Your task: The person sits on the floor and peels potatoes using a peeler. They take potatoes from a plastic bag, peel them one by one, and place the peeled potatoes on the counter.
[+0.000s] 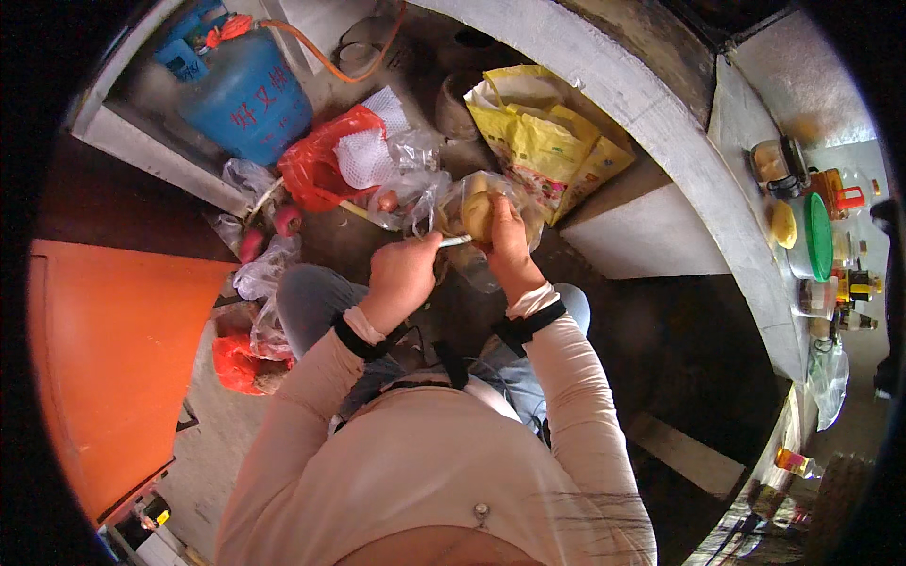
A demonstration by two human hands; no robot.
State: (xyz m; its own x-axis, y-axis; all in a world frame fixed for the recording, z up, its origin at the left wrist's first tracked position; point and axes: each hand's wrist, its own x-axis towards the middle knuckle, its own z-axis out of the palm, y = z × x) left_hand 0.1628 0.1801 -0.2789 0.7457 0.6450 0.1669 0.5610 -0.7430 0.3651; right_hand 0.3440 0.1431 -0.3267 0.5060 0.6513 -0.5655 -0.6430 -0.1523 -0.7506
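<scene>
My right hand or left hand is told by the arm it joins. My left hand (405, 272), fingers curled, grips a thin pale-handled tool (455, 241) whose tip meets a potato. The potato (479, 216) is yellowish and sits in my right hand (511, 244), fingers around its right side. Below and around it spreads a clear plastic bag (534, 237) with more pale round pieces. To its left lies another clear bag (417, 199) with a reddish onion-like bulb (387, 201). The tool's working end is partly hidden at the potato.
A blue gas cylinder (248, 106) with an orange hose stands upper left. Near it lie a red plastic bag (318, 159), white foam netting (364, 157) and reddish radishes (288, 220). A yellow bag (545, 141) stands upper right, beside a curved counter edge (665, 134). An orange panel (120, 361) is left.
</scene>
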